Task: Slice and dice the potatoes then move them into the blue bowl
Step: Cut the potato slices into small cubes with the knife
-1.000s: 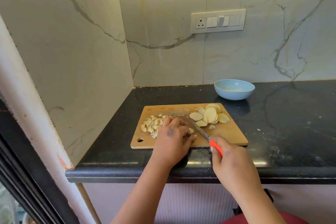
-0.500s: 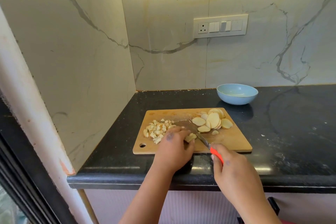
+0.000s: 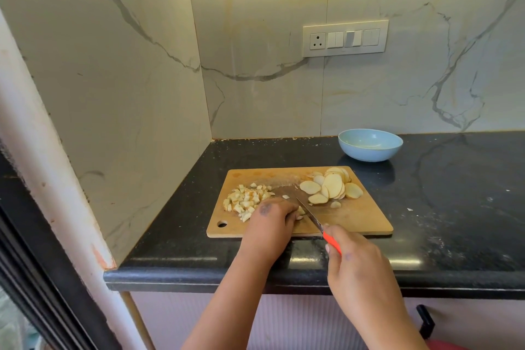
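- The left hand (image 3: 270, 224) lies knuckles-up on the near middle of the cutting board (image 3: 355, 219), its fingers curled down over a few potato pieces (image 3: 300, 212) and pinning them to the wood.
- The right hand (image 3: 355, 261) is wrapped round the orange handle of a knife (image 3: 311, 214); the handle sticks out at the top of the fist, over the board's near edge.
- The knife's blade points toward 11 o'clock from that hand and comes down just beside the left fingertips, against the pinned pieces.
- A heap of diced potato (image 3: 245, 199) lies on the board at about 11 o'clock from the left hand, touching its knuckles.
- A fan of round potato slices (image 3: 332, 186) sits at about 1 o'clock from the blade, in the board's far right corner, some overlapping and leaning on one another.
- The blue bowl (image 3: 370, 148) stands on the black tabletop (image 3: 454, 193) beyond the board's far right corner, at 1 o'clock from the slices, apart from the board; nothing can be made out inside it.
- White specks dot the tabletop at 3 o'clock from the board.
- A switch panel (image 3: 345, 38) is set in the marble wall above the bowl.
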A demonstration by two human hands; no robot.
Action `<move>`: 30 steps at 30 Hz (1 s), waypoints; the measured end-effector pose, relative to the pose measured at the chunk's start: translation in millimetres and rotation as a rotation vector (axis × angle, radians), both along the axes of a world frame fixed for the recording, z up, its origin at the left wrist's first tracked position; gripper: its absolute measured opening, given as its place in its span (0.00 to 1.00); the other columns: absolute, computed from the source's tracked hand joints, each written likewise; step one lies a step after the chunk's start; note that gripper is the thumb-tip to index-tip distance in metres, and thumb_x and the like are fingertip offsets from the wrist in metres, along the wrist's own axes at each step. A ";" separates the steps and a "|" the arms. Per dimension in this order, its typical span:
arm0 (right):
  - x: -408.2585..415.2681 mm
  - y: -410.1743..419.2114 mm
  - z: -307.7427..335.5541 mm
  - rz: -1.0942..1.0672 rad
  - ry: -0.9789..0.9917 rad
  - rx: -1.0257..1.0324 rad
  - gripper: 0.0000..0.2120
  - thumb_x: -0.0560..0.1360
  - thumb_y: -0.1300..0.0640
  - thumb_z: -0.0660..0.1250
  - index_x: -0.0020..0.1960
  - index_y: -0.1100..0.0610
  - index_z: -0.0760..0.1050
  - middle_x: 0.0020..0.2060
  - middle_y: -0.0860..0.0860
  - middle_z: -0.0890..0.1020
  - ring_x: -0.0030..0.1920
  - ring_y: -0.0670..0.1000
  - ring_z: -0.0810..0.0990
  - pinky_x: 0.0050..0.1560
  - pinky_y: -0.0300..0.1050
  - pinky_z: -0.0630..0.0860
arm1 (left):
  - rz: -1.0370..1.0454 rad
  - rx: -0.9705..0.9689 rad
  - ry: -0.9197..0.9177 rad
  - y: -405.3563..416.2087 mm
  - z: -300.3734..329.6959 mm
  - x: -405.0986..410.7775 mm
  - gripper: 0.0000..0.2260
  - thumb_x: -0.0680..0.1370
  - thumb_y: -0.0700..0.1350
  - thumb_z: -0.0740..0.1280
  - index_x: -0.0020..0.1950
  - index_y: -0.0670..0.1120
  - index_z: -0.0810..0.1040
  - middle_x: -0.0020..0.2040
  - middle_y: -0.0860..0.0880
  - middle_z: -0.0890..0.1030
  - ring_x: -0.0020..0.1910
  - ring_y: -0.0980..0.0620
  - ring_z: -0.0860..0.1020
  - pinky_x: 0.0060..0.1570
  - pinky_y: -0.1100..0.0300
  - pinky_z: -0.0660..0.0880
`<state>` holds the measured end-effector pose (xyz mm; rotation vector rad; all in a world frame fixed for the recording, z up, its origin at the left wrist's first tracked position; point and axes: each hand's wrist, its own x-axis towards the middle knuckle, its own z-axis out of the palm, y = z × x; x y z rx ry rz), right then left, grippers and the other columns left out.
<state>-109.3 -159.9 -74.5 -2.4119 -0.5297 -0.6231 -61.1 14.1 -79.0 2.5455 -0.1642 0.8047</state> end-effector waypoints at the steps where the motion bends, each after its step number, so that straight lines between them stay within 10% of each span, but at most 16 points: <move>1: -0.6 2.0 -0.4 -0.003 0.011 -0.020 0.12 0.73 0.63 0.68 0.54 0.52 0.78 0.34 0.47 0.78 0.32 0.49 0.76 0.29 0.45 0.75 | -0.001 0.006 -0.014 -0.6 0.0 -0.2 0.09 0.80 0.44 0.66 0.57 0.44 0.83 0.51 0.48 0.83 0.53 0.49 0.79 0.56 0.56 0.74; 13: 14.8 24.5 18.9 -0.071 0.218 -0.067 0.10 0.78 0.60 0.60 0.56 0.48 0.69 0.35 0.46 0.75 0.34 0.47 0.76 0.28 0.39 0.69 | 0.021 0.020 -0.010 0.2 -2.1 0.8 0.10 0.79 0.46 0.67 0.58 0.47 0.83 0.53 0.51 0.84 0.56 0.50 0.78 0.57 0.53 0.75; 19: 5.4 13.5 3.6 0.011 -0.037 0.116 0.08 0.76 0.64 0.65 0.52 0.54 0.76 0.28 0.47 0.77 0.25 0.47 0.74 0.23 0.37 0.69 | -0.003 -0.035 0.015 1.9 1.4 -2.0 0.12 0.80 0.46 0.66 0.61 0.45 0.82 0.56 0.50 0.84 0.58 0.52 0.78 0.63 0.57 0.72; 30: -4.4 20.6 9.7 -0.036 0.087 -0.148 0.12 0.79 0.57 0.60 0.61 0.48 0.71 0.31 0.46 0.75 0.31 0.48 0.75 0.28 0.41 0.71 | 0.017 -0.042 0.053 0.3 5.8 -3.7 0.12 0.80 0.46 0.67 0.61 0.46 0.82 0.57 0.51 0.83 0.57 0.52 0.78 0.61 0.59 0.72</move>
